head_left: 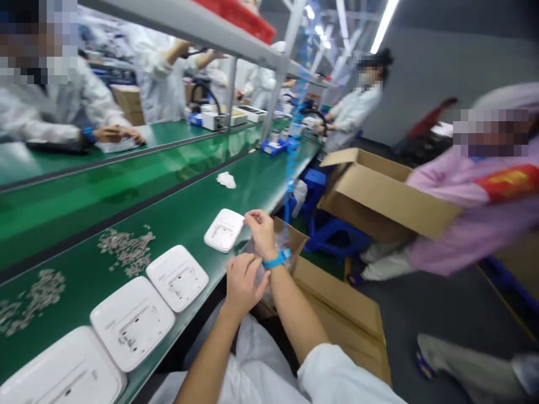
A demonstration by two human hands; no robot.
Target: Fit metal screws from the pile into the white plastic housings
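Note:
My right hand (260, 229) is at the right corner of a white square plastic housing (224, 230), with thumb and fingertips pinched together. Whatever the pinch holds is too small to make out. A blue wrist strap (277, 260) with a coiled blue cord (291, 168) is around my right wrist. My left hand (244, 283) hovers by the table edge, close to that wrist, with fingers loosely bent and thumb apart; I see nothing in it. Along the green table (181, 224) stand more white housings, including one housing (177, 279) and a second (132, 324), recessed side up.
Small clear-grey parts (128, 249) lie in piles beyond the housings. A crumpled white tissue (226, 179) is farther along. Cardboard (337, 308) stands below my right arm. A person in pink (446, 207) holds an open carton (379, 193) at right. Other workers sit across the line.

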